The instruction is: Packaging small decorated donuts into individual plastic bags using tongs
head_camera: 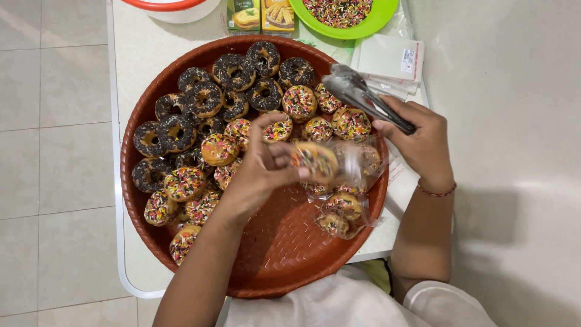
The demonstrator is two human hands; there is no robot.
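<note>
From the head camera, the left hand (pixel 263 166) pinched a sprinkle-topped donut (pixel 316 160) between thumb and fingertips, over the middle of the round brown woven tray (pixel 284 254). The donut sat at the mouth of a clear plastic bag (pixel 354 188), which lay against the tray's right rim with more sprinkled donuts inside it. The right hand (pixel 420 142), fingers clamped together, gripped metal tongs (pixel 363 97) whose tips pointed toward the tray's far right edge. Chocolate donuts (pixel 233 72) crowded the tray's far left side. A green plate (pixel 375 21) of sprinkles stood at the white table's (pixel 136 54) far edge.
</note>
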